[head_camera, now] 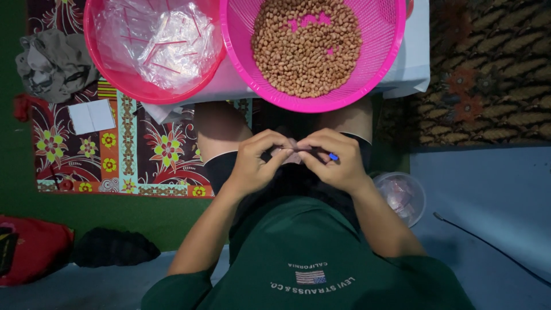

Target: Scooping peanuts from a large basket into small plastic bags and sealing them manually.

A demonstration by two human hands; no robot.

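**Over the lap: both hands pinching a small packet**

Head view only, looking straight down.

- Left hand (256, 162) and right hand (332, 159) are meeting at centre frame, above the person's lap, fingertips touching.
- Both are pinching a small clear packet (291, 154) between thumbs and forefingers; it is mostly hidden by the fingers, so its contents cannot be made out.
- Right hand is also gripping a small blue object (333, 156) that is poking out past the knuckles; too little is showing to tell what it is.
- Just ahead of the hands, a pink mesh basket (379, 34) is holding peanuts (307, 49), heaped in its middle.
- Beside it to the left, touching rim to rim, a pink basin (97, 63) is holding a pile of clear plastic bags (160, 43).
- Both are sitting on a pale blue surface (410, 69) past the knees.
- Near the right elbow, a round clear container (416, 198) is sitting on the floor, contents blurred.
- Left side: a floral mat (132, 155), with a crumpled grey cloth (54, 66) at its top corner.
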